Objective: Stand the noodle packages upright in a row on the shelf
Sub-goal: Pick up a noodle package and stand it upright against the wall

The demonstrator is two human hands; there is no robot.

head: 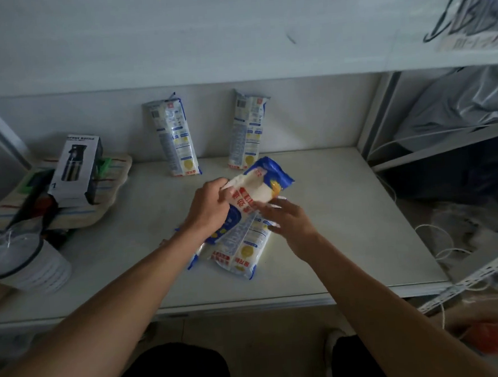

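Observation:
Two blue-and-white noodle packages stand upright against the back wall of the shelf (345, 211): one on the left (175, 137), one on the right (248, 130). My left hand (209, 206) grips a third noodle package (259, 184), lifted and tilted over the middle of the shelf. My right hand (290, 220) has its fingers spread and touches that package from below on the right. Under both hands lie more packages flat on the shelf; the top one (242, 247) shows its label, and another is mostly hidden beneath it.
A boxed spray bottle (77, 169) lies on a striped cloth at the left, with a clear lidded container (22, 260) nearer the front. A grey bag and white cables fill the neighbouring bay at the right. A shelf board hangs overhead.

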